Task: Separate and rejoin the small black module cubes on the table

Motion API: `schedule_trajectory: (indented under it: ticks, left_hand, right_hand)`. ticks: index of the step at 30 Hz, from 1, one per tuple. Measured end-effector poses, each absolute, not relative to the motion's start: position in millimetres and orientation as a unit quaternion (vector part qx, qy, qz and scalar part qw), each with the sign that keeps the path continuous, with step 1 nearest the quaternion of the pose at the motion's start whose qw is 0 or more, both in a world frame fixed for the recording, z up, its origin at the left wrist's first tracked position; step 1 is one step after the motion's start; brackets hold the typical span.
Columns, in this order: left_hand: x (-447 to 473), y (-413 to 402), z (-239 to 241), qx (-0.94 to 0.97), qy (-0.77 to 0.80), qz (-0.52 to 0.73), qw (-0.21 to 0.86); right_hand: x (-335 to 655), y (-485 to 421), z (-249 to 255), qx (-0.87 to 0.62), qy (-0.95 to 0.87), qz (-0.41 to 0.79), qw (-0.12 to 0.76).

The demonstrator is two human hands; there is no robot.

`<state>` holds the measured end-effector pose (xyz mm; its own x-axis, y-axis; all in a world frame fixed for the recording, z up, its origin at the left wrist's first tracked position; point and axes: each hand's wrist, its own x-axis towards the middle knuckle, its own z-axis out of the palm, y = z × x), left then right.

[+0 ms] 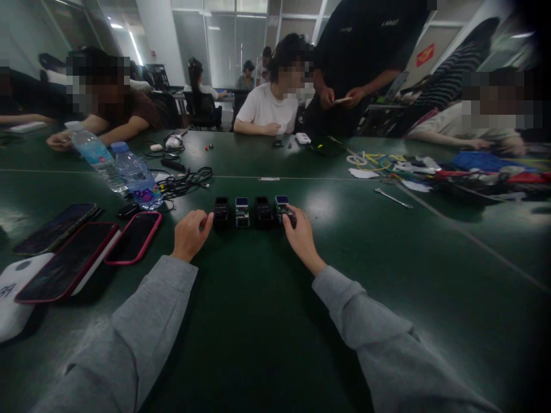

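A short row of small devices stands on the green table in front of me. At its left end is a black device [221, 211] with a small screen. Beside it lies a bare circuit board with a screen [241, 211], then a second black device [262, 211]. The right end of the row is another circuit board with a screen [282, 201], pinched between the thumb and fingers of my right hand [300, 230]. My left hand [191, 234] rests on the table with curled fingers, close against the left side of the first black device, with nothing visible in it.
Phones [134, 237], a white case [19, 292], water bottles [138, 175] and black cables [185, 182] are on the left. A wrench [392, 198] and a heap of coloured cables [473, 172] lie on the right. Several people are across the table [275, 321].
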<state>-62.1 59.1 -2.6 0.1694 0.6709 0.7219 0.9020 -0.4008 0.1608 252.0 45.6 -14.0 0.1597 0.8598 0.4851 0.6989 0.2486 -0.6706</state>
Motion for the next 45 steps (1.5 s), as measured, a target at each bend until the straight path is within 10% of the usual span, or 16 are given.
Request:
schedule_trajectory:
  ticks: [45]
  left_hand:
    - [-62.0,59.6,-6.1,-0.823,-0.461,-0.331,0.032]
  right_hand:
    - [248.9,42.6,-17.8,-0.63,-0.671,0.074,0.385]
